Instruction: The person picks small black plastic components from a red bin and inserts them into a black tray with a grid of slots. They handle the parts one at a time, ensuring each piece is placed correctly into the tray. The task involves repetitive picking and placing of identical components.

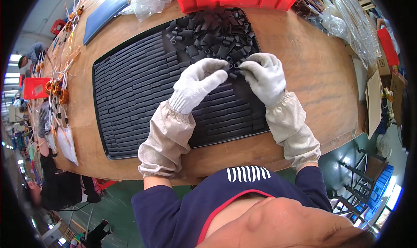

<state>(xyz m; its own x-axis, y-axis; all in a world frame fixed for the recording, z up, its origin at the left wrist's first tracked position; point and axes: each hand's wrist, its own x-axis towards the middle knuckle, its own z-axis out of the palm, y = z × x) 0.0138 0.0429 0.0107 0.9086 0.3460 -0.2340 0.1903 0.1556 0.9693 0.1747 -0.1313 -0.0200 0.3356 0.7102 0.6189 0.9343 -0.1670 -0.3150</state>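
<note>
My left hand (pixel 197 84), in a white knit glove, is closed with thumb and forefinger pinched at a short black tube (pixel 230 65). Facing it, my right hand (pixel 265 78), gloved the same way, pinches another short black tube (pixel 236 65). Both sets of fingertips nearly meet over a wide black tray (pixel 249 101). Tight rows of black tube pieces (pixel 134 91) fill the tray's left and lower middle. Just beyond my fingers lies a heap of loose black tubes (pixel 217 33), jumbled at different angles.
A red plastic bin (pixel 234 0) stands behind the tray. Clear plastic bags (pixel 150 3) and a blue flat board (pixel 104 17) lie at the far left. Wired copper coils (pixel 56 89) line the wooden table's (pixel 317 91) left edge. Another person's gloved hand (pixel 43 120) is at the left.
</note>
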